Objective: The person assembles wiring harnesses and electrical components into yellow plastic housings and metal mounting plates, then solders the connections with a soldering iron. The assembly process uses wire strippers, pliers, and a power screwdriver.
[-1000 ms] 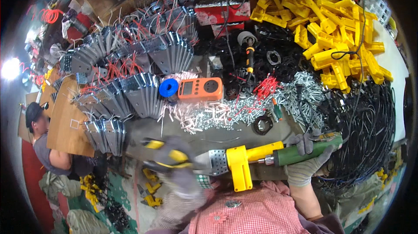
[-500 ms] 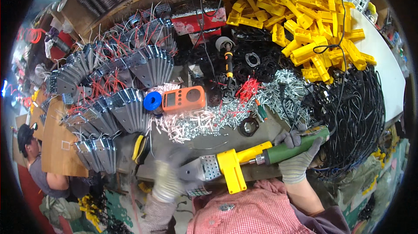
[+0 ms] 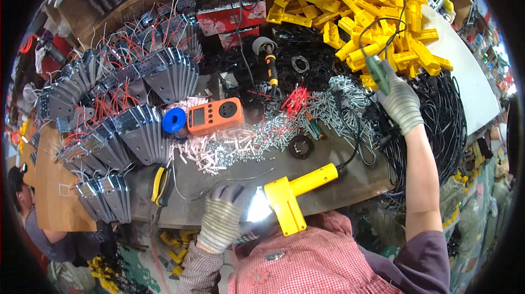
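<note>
Take the yellow housing (image 3: 287, 206), just above your checked apron (image 3: 306, 261), as the centre of the clock. Out at 10 o'clock stand rows of metal brackets (image 3: 120, 143) trailing red and white wires; none that you can make out there wears a yellow handle, so those look unfinished. At 9 o'clock, your left hand (image 3: 223, 214) is clamped on the metal bracket (image 3: 258, 206) next to the housing. This piece looks well advanced: bracket and housing appear joined, and a black cord (image 3: 350, 160) leaves the handle's end at 2 o'clock. Loose screws (image 3: 350, 113) lie plentiful at 1 o'clock, and beyond them a heap of yellow shells (image 3: 404, 59), so much seems left. Between 1 and 2, your right hand (image 3: 402, 102) is wrapped around the green driver (image 3: 377, 74), well apart from the housing. Loose black cables (image 3: 445, 113) lie in a thick bundle at 2 o'clock.

As for what's unclear: at 9 o'clock, the far-left co-worker (image 3: 46, 234) is partly cut off by the dark rim, with both hands out of sight. Your left glove covers the bracket's far end, and glare washes out the rest. You cannot tell whether the housing's screws are fully seated. Your right glove hides the driver's lower part, so its bit doesn't show.
</note>
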Demonstrator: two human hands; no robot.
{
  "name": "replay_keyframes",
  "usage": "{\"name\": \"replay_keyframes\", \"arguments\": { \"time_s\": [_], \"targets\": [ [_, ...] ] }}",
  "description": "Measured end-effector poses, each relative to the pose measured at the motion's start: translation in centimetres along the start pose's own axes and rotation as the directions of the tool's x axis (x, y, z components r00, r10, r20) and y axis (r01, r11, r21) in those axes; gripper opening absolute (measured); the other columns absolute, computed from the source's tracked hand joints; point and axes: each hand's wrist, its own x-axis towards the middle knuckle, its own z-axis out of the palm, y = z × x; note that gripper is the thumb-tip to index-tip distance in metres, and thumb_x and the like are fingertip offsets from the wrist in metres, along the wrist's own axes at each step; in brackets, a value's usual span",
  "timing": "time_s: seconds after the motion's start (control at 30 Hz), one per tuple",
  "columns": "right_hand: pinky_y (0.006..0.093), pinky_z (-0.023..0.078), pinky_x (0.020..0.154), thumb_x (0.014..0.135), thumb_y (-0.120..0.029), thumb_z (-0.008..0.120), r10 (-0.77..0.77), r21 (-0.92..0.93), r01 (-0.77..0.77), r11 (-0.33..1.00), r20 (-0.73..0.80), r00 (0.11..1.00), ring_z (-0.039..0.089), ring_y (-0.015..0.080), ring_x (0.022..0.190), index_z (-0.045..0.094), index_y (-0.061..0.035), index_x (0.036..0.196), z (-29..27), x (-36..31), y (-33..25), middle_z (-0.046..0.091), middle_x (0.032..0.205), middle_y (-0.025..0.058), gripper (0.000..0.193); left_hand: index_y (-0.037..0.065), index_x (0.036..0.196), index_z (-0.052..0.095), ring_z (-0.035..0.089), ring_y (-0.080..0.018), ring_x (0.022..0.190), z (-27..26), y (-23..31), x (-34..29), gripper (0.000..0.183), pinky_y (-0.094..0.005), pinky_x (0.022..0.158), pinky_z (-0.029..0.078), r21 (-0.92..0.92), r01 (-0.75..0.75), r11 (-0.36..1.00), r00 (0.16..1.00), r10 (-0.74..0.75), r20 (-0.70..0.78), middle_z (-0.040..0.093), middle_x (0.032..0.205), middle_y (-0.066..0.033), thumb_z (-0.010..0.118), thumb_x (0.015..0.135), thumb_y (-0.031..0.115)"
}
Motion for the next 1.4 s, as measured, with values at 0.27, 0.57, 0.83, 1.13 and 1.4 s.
{"name": "replay_keyframes", "arguments": {
  "time_s": [0.27,0.57,0.83,1.13,1.4],
  "targets": [
    [0.0434,0.06,0.087,0.083,-0.048,0.087,-0.179,-0.196,0.16,0.967,-0.085,0.98,0.073,0.0297,0.103,0.073,-0.0135,0.106,4.3,-1.5,-9.9,0.075,0.104,0.0109,0.044,0.014,0.143,0.068,0.055,-0.0375,0.122,-0.8,0.3,-0.4,0.092,-0.058,0.109,0.044,-0.013,0.039,0.999,0.999,-0.038,0.034,0.059,0.127,-0.0148,0.094,0.063,0.05],
    [0.0496,0.058,0.089,0.084,-0.036,0.086,-0.086,0.015,0.09,0.996,-0.174,0.981,0.072,0.0385,0.099,0.071,-0.005,0.108,7.8,-1.6,-9.2,0.074,0.103,0.0184,0.042,0.007,0.136,0.068,0.066,-0.0364,0.106,0.6,-1.2,-2.5,0.09,-0.0507,0.092,0.055,0.02,-0.057,0.998,0.988,0.059,-0.145,0.066,0.116,-0.0141,0.095,0.064,0.053],
    [0.0432,0.057,0.072,0.09,-0.011,0.08,-0.354,0.51,0.727,0.459,-0.646,0.677,0.072,0.0349,0.081,0.07,-0.0083,0.121,-0.9,-2.3,-17.7,0.072,0.089,0.0109,0.032,0.012,0.086,0.074,0.064,-0.0341,0.066,-2.7,-4.9,-3.4,0.034,-0.0477,0.062,0.051,0.014,0.225,0.974,0.904,-0.203,-0.377,0.063,0.073,-0.0102,0.087,0.08,0.042],
    [0.0409,0.058,0.079,0.088,-0.014,0.07,-0.924,-0.162,0.91,0.382,-0.067,0.376,0.076,0.026,0.09,0.079,-0.0202,0.098,-1.3,0.6,-33.1,0.074,0.088,0.0051,0.015,0.005,0.109,0.079,0.067,-0.0356,0.088,-1.2,-7.8,-2.6,0.038,-0.0467,0.076,0.054,-0.135,0.313,0.94,0.879,-0.34,-0.334,0.066,0.094,-0.0154,0.084,0.082,0.032],
    [0.0433,0.061,0.077,0.086,-0.011,0.074,-0.973,-0.218,0.958,0.186,0.095,0.211,0.078,0.0318,0.092,0.081,-0.0147,0.093,-1.0,0.4,-37.1,0.078,0.091,0.0103,0.011,0.004,0.114,0.078,0.068,-0.0373,0.103,-0.6,-8.0,-3.5,0.044,-0.0464,0.088,0.056,-0.058,0.384,0.921,0.84,-0.375,-0.393,0.068,0.106,-0.0179,0.086,0.081,0.033]
  ]
}}
